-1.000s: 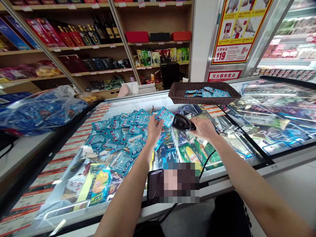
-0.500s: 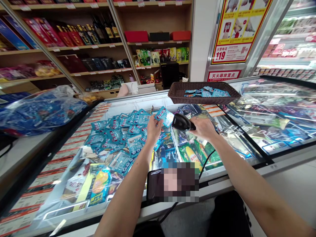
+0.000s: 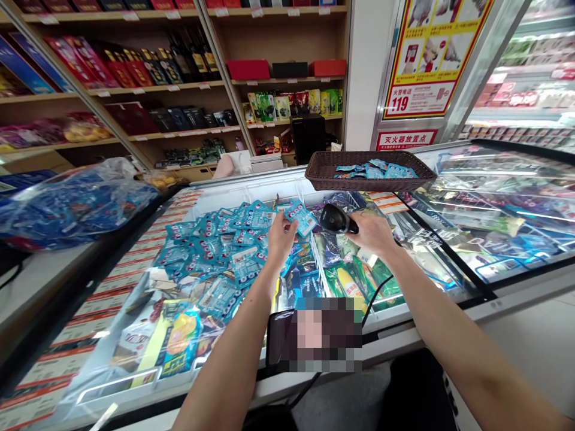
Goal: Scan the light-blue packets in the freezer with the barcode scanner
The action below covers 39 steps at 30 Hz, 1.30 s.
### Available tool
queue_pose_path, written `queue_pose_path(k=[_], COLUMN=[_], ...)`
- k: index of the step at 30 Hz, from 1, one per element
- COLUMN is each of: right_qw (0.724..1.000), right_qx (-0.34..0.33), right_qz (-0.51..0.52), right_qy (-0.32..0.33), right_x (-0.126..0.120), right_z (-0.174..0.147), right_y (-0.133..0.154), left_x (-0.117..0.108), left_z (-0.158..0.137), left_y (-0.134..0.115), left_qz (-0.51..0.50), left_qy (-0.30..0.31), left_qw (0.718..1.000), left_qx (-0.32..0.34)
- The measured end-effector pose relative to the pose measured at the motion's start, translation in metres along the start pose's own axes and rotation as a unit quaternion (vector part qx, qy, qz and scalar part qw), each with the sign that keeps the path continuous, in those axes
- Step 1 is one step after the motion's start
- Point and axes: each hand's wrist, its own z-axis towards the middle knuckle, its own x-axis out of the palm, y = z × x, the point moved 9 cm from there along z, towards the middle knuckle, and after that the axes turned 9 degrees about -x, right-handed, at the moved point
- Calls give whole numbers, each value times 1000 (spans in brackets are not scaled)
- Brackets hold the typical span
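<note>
My left hand (image 3: 282,234) is closed on a small blue packet (image 3: 302,218), pinching its left edge above the freezer glass. Just right of it, my right hand (image 3: 372,232) grips a black barcode scanner (image 3: 335,218) by its handle, the head pointing left toward the packet without touching it. A black cable (image 3: 376,294) runs down from the scanner side. Many similar blue packets (image 3: 211,242) lie in a loose heap on the glass to the left of my left hand.
A brown wicker basket (image 3: 323,181) with several blue packets stands on the freezer's far edge. A phone (image 3: 281,341) lies at the near edge. A large plastic bag of blue packets (image 3: 76,206) sits at left. Shelves (image 3: 175,87) of boxes and bottles stand behind.
The packet in my left hand has tilted and shifted slightly lower and right. The scanner has moved a little right, opening a gap between them, and the bright light on the packet is gone.
</note>
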Motion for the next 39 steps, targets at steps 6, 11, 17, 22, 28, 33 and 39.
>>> queue_pose_path(k=[6,11,17,22,28,33,39], right_qw=[999,998,998,999,991,981,960], right_qx=[30,27,-11,-31,15,-8,-41], right_qz=[-2,-11,-13,26,57,166,242], right_qy=[12,51,66,16,-123,-101,-133], right_x=[0,10,15,13,-20,-35,-74], right_z=[-1,-2,-3,-4,-3,-2,-13], right_y=[-9,-8,8,18,7,21,51], left_x=[-9,-10,-8,-5,-14,-14,-26], left_z=[-1,-6,-7,-8,-17,-29,-64], left_y=[0,-2,-5,-19,-52,-79,-125], left_qz=[96,130,145,192,216,148,70], left_qy=[-96,-115,-114,-121,-120,-6,14], left_qw=[989,981,977,961,949,973,973], left_qx=[61,85,109,156,197,175,221])
